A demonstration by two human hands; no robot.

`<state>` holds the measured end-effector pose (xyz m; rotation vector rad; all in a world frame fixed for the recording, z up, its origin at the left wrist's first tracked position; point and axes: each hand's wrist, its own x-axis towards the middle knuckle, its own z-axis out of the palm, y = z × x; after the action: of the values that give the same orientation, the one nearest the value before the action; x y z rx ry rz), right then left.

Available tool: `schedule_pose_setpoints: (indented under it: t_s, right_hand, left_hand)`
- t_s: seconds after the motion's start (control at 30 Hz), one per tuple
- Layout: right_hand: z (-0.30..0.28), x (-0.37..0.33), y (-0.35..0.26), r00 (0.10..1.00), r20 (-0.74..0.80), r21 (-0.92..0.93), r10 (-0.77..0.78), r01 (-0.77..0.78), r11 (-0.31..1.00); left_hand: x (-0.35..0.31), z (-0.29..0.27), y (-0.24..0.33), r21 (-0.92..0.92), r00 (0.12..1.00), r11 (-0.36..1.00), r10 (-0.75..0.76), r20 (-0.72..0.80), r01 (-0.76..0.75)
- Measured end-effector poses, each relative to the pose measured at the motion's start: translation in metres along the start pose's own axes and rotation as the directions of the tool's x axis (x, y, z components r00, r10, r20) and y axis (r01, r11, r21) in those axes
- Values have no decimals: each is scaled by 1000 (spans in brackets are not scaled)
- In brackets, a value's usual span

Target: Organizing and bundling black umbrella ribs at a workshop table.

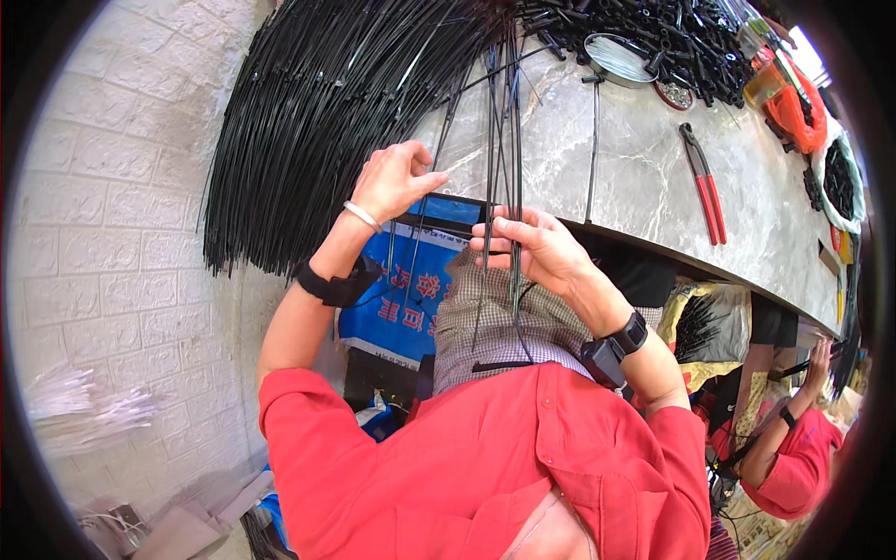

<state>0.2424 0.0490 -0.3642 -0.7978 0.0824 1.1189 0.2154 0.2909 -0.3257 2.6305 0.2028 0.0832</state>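
Note:
My right hand [537,250] is closed round several thin black rods [514,140], which run from the table top down past its edge toward my lap. My left hand [390,183] is curled, thumb against fingers, with one thin black rod [447,121] passing at its fingertips; its lower end hangs below the table edge. Beyond and left of this hand lies a large bundle of the same thin black rods [308,140], overhanging the table. A single black rod [595,140] rests on the table to the right of my right hand.
On the grey marbled table [644,177] lie red-handled pliers [707,187], a round metal dish [620,60], a small bowl of tiny parts [674,94] and a heap of black parts [681,37]. An orange bag [798,117] is at the far right. A co-worker's arm [793,411] shows lower right. A white brick-patterned wall [121,205] stands left.

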Motion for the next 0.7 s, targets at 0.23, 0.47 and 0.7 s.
schedule_pose_setpoints:
  t_s: [0.23, 0.47, 0.7]
  right_hand:
    - [0, 12, 7, 999, 34, -24, 37, -36, 999]
    - [22, 46, 29, 994, 88, 93, 68, -76, 993]
    - [36, 54, 23, 989, 126, 92, 72, -84, 992]
  left_hand:
    - [6, 1, -11, -427, 939, 857, -166, 302, 289]
    - [8, 2, -24, -584, 940, 752, -141, 310, 305]
    - [14, 4, -30, -150, 993, 982, -112, 45, 117]
